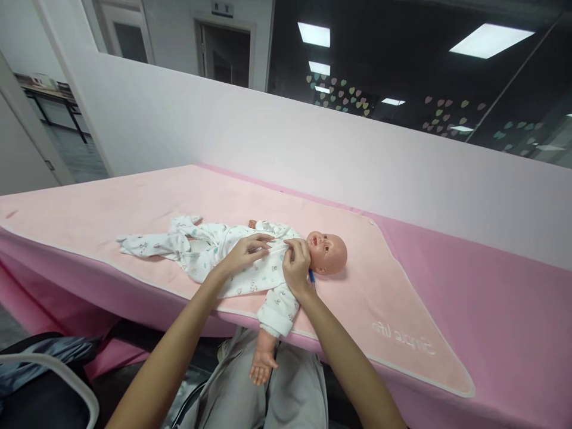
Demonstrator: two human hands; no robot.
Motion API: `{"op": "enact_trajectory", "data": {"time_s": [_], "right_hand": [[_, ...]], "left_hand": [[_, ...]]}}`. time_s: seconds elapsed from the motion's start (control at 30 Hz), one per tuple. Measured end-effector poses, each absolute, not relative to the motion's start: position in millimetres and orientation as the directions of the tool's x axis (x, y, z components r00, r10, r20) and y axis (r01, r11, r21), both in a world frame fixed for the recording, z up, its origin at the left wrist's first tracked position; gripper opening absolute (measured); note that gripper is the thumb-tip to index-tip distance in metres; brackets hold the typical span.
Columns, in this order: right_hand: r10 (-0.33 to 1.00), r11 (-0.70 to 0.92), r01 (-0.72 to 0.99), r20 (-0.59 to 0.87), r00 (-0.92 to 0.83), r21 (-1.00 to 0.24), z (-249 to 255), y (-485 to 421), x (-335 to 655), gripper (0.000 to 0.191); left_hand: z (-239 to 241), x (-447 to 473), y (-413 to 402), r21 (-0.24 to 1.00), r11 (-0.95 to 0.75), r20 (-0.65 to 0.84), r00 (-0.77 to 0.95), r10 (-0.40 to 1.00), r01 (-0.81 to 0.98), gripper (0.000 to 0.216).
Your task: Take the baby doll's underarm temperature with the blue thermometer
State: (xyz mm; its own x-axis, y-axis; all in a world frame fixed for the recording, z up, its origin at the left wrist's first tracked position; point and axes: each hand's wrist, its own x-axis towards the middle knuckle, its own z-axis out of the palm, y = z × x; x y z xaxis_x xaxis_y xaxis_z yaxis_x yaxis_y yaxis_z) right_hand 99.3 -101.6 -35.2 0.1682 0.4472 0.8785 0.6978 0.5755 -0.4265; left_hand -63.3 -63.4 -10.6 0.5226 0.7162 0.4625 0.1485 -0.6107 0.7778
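Note:
A bald baby doll point(329, 253) lies on its back, its head to the right, dressed in a white patterned baby outfit point(254, 277). My left hand point(246, 251) rests on the front of the outfit, fingers spread and slightly bent over the fabric. At the neckline, my right hand point(296, 265) has its fingers curled and pinched on the cloth; the exact grip is partly hidden. One doll arm point(263, 357) hangs past the near edge of the table, its sleeve cuff folded back. The limp legs of the outfit stretch out to the left. A small blue item point(311, 276) shows beside the doll's neck.
Under the doll is a peach mat point(379, 298) with white lettering, on a pink-covered table point(469, 274). A white wall point(223, 125) with a dark window above runs behind it. My legs point(295, 387) are below the near edge; a chair point(49, 381) stands lower left.

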Motion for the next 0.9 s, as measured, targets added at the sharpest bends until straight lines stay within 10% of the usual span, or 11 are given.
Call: {"op": "enact_trajectory", "data": {"time_s": [0.9], "right_hand": [[0.583, 0.524, 0.815, 0.802, -0.131, -0.248, -29.7, -103.2, 98.1, 0.007]], "left_hand": [[-20.4, -60.5, -69.0, 0.769, -0.604, 0.543, 0.282, 0.791, 0.211, 0.021]]}}
